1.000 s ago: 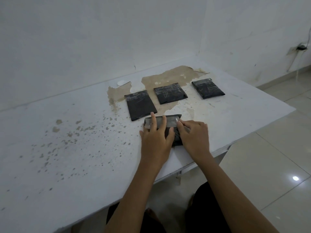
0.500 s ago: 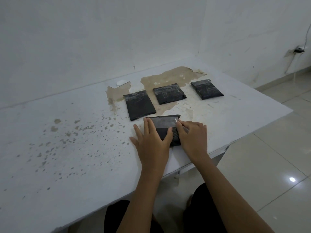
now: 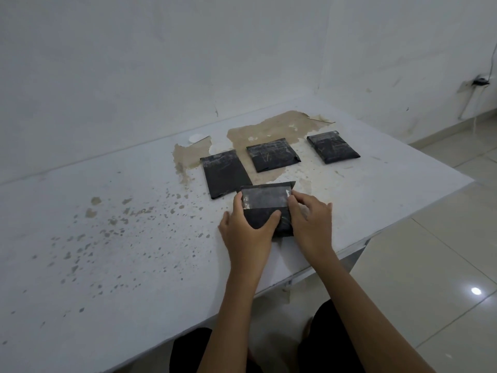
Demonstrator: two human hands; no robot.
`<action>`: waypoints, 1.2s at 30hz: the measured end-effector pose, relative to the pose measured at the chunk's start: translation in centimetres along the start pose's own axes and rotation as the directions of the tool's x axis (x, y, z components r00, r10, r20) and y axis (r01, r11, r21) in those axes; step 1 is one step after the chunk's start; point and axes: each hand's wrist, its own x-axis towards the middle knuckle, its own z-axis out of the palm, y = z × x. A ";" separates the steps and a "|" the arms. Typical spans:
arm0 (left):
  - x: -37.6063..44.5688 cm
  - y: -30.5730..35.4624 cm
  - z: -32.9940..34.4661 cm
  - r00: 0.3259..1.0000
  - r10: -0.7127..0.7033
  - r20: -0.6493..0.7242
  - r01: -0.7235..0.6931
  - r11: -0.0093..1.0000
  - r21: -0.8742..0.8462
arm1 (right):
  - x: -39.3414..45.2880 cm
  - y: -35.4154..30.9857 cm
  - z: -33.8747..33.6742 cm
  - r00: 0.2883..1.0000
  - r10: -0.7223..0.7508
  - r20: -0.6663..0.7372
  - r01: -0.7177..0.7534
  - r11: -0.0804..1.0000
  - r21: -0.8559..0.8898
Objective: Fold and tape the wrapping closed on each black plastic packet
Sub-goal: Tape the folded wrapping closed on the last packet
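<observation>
Both your hands grip the flat black plastic packet (image 3: 265, 211): left hand (image 3: 246, 232) steadying, right hand (image 3: 312, 224) should rub the clear tape strip (image 3: 265, 197) down firmly.

Both forearms reach toward twelve o'clock; the left hand (image 3: 246, 227) and right hand (image 3: 312, 220) lie side by side, fingers curled.

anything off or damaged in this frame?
Table surface is damaged: the white coating has peeled to bare brown patches behind and under the three far packets, with speckled chips on the left. The packets lie at mismatched angles. Nothing spilled.
</observation>
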 end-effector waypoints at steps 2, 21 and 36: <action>0.2 0.6 -0.5 0.997 0.057 0.050 -0.051 0.992 -0.117 | -0.4 -1.3 -0.2 0.994 0.095 -0.046 -0.082 0.970 0.230; 0.5 4.9 -3.7 0.993 0.122 0.011 -0.086 0.762 -0.642 | -0.2 -6.3 -1.4 0.904 0.265 0.336 -0.422 0.413 0.807; 2.3 5.8 -9.7 0.901 0.387 0.196 -0.329 0.904 -0.272 | 2.5 -9.4 -4.9 0.936 -0.261 0.236 0.183 0.933 0.310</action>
